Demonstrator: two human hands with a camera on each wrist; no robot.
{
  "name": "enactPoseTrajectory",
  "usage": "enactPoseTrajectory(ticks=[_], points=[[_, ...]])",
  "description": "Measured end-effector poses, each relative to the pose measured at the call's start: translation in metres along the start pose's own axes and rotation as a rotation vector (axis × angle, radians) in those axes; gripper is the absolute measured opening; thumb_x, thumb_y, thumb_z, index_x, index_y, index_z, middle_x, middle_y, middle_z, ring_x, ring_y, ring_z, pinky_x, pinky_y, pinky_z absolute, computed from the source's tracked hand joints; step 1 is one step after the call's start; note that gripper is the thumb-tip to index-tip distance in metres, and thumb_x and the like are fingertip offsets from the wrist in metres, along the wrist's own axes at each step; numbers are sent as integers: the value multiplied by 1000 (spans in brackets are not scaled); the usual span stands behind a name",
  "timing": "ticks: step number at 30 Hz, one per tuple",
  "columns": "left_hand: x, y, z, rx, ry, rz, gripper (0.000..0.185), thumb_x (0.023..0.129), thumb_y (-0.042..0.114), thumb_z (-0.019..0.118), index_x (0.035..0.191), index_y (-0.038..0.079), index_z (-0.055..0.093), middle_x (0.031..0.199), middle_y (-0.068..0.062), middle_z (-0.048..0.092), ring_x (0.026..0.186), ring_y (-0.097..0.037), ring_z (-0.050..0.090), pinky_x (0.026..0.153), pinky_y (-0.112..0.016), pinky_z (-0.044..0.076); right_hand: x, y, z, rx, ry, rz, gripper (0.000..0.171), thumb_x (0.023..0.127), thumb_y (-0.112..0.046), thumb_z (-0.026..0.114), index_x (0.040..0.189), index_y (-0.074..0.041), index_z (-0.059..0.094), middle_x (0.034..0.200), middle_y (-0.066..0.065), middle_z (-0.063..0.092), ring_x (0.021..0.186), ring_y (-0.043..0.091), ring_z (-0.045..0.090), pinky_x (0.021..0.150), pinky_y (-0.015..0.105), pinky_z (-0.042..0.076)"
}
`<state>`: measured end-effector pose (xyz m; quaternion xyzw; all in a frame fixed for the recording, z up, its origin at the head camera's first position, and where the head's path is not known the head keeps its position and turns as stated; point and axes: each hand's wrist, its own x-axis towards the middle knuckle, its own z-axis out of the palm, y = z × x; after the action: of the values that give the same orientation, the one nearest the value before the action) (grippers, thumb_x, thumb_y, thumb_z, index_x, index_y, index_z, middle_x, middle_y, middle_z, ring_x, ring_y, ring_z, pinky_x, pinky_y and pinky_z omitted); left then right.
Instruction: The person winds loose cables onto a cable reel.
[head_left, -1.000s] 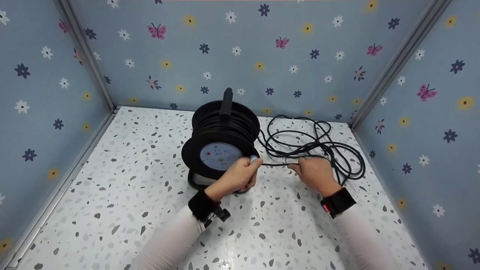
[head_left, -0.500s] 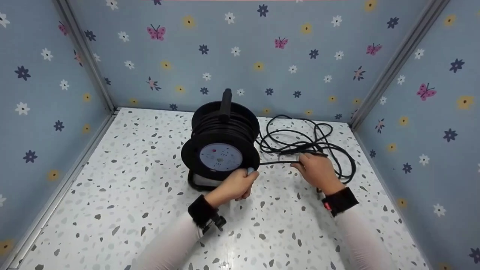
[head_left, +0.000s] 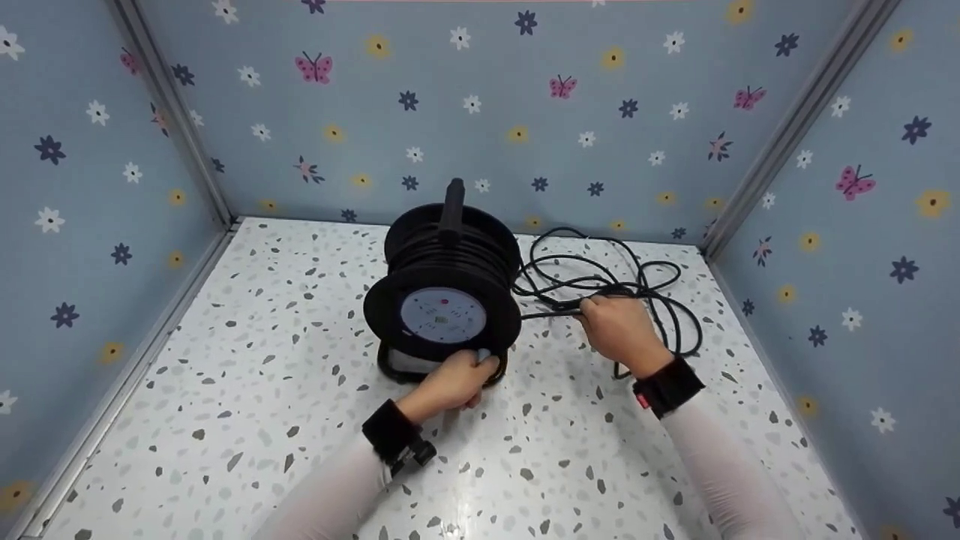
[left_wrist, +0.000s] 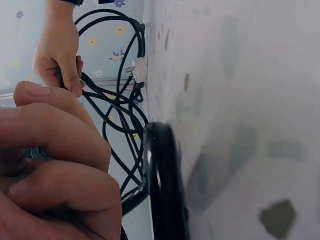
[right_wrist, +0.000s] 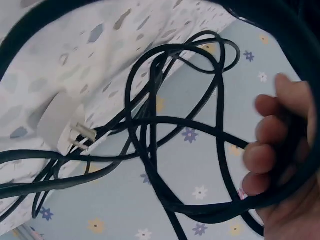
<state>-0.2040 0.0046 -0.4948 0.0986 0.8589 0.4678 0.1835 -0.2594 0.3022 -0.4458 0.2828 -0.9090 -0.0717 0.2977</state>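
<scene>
While the speckled tabletop (head_left: 247, 360) carries it upright, the black cable reel (head_left: 442, 300) stands just above the left hand (head_left: 454, 382), whose curled fingers clasp a small blue crank knob (head_left: 484, 354) at the reel's lower front rim. Right of the reel, the right hand (head_left: 619, 334) curls around the black cable (head_left: 551, 313), loose loops piled beyond its knuckles, a white plug (right_wrist: 62, 122) lying among them.

1 cable reel (head_left: 442, 300), 1 cord (head_left: 615, 277), 2 hands
</scene>
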Motion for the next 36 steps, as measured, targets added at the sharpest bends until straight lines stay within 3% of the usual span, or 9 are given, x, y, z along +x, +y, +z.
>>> enactPoseTrajectory(ticks=[8,12,15,19,22,28,32,36], points=[[-2,-13,-7,46,-4,-17,58,87,55,36,81,3,61,43,-2,53,33,-17,43,31,-33,37,3,-1,6,-7,-16,45,16,79,-13,48,63,-13,44,58,0,45,48,26,46,40,43,36],[-2,-16,-8,46,-21,-10,60,87,56,35,81,2,61,46,-3,55,33,-18,43,31,-33,37,11,6,2,-8,-47,38,12,73,-3,45,63,-11,46,61,3,49,61,29,53,60,45,45],[-4,-18,-9,50,-20,-31,60,87,57,34,83,3,60,49,-4,56,33,-18,44,31,-34,38,16,20,-5,-46,-76,42,14,68,1,46,69,-10,54,69,4,57,72,28,55,76,44,41],[-5,-20,-11,52,-12,-52,59,86,59,33,85,6,59,53,-5,58,35,-19,46,32,-36,40,17,39,-11,-63,-73,-11,22,69,1,52,82,-13,62,83,3,64,83,24,56,76,43,37],[-5,-21,-12,27,-22,-51,58,86,60,34,88,7,58,55,-6,58,36,-19,47,33,-37,41,15,48,-13,5,-74,-78,28,73,3,50,91,-13,64,90,3,64,88,23,56,72,41,43],[-7,-24,-13,7,-14,-90,57,85,62,34,90,9,57,56,-7,58,34,-18,44,34,-40,42,9,64,-13,173,-134,-56,47,71,10,46,103,-19,65,96,-2,64,85,20,59,64,39,49],[-7,-25,-13,8,-1,-72,57,85,60,34,88,8,57,54,-6,57,34,-18,44,33,-39,41,4,81,-15,262,-146,-41,57,70,14,43,112,-21,61,102,-1,64,85,22,61,71,38,49],[-7,-26,-14,10,0,-53,57,86,59,34,88,7,58,51,-5,56,33,-18,43,32,-38,39,-2,102,-20,320,-105,7,48,77,11,48,115,-17,59,106,2,63,91,22,60,77,37,48]])
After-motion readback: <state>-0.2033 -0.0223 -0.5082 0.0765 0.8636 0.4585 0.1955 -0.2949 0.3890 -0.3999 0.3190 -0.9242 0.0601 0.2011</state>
